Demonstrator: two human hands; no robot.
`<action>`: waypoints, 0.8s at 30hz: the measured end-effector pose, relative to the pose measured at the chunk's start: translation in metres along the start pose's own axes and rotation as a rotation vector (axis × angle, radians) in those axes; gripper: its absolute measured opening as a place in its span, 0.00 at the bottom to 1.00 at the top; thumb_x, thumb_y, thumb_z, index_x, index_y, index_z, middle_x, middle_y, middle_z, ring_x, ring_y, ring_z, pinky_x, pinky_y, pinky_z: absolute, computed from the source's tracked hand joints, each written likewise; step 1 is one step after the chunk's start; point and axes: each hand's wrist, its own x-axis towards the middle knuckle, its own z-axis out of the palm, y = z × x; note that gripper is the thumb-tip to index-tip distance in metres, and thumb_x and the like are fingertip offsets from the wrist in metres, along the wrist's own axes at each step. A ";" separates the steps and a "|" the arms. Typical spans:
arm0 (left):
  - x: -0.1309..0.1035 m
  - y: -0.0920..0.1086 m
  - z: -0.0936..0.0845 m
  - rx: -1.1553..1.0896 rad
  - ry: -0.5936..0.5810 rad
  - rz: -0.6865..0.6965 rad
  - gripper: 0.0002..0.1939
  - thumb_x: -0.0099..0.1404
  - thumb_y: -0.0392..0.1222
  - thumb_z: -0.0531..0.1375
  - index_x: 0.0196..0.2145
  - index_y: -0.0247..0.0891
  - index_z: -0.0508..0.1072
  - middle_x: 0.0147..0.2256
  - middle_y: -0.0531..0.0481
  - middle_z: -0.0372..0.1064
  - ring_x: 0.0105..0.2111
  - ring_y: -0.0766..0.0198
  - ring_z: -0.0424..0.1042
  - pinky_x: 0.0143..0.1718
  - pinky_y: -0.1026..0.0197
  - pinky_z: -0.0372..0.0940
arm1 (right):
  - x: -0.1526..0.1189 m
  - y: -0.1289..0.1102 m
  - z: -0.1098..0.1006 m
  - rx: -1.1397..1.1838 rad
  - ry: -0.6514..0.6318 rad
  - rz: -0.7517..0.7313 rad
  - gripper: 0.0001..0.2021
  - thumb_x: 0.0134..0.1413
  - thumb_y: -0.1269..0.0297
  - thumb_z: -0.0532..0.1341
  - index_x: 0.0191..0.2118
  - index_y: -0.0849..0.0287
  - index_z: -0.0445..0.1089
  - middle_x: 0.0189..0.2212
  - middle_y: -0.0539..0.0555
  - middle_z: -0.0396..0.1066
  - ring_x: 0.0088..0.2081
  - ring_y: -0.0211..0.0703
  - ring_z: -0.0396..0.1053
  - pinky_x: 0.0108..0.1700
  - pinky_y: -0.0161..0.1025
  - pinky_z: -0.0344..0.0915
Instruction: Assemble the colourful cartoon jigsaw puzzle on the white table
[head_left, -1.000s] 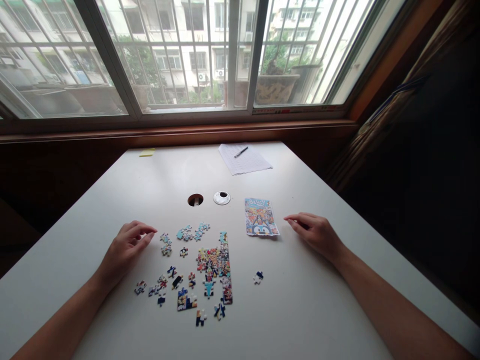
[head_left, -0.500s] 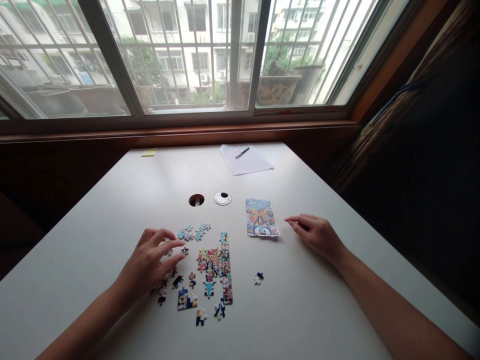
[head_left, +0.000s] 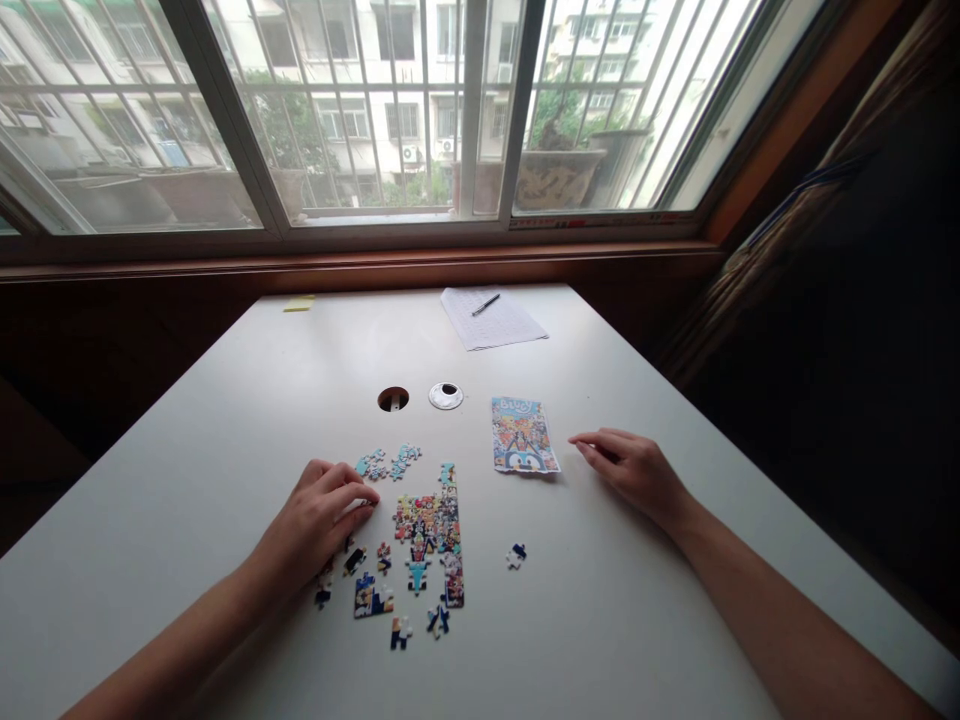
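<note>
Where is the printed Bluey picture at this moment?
In the head view, the Bluey picture lies slightly right of centre on the white table, right of the joined puzzle section and left of the right hand.

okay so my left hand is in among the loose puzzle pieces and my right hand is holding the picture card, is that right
Not the last part: your right hand isn't holding the picture card. The head view shows the hand to the right of it, with a gap between them. Your left hand is indeed among the loose puzzle pieces.
</note>
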 end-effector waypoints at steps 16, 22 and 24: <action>0.003 0.006 -0.007 0.049 -0.051 0.033 0.11 0.71 0.46 0.58 0.49 0.47 0.75 0.48 0.48 0.70 0.50 0.52 0.62 0.49 0.50 0.65 | 0.000 0.001 0.001 0.012 -0.005 -0.009 0.11 0.65 0.60 0.58 0.43 0.54 0.78 0.35 0.52 0.78 0.34 0.42 0.74 0.38 0.38 0.67; 0.006 0.002 -0.010 0.073 -0.123 0.027 0.10 0.70 0.45 0.60 0.48 0.48 0.76 0.47 0.49 0.71 0.48 0.52 0.62 0.48 0.50 0.65 | -0.001 0.002 0.001 0.005 -0.002 -0.013 0.11 0.65 0.60 0.58 0.43 0.54 0.78 0.33 0.52 0.77 0.32 0.41 0.73 0.38 0.38 0.68; 0.008 0.003 -0.009 0.067 -0.126 0.019 0.09 0.70 0.45 0.60 0.47 0.48 0.76 0.46 0.49 0.71 0.48 0.52 0.62 0.48 0.50 0.65 | -0.001 0.002 0.001 0.004 -0.004 -0.014 0.11 0.65 0.60 0.58 0.43 0.54 0.78 0.33 0.52 0.77 0.32 0.41 0.73 0.37 0.38 0.68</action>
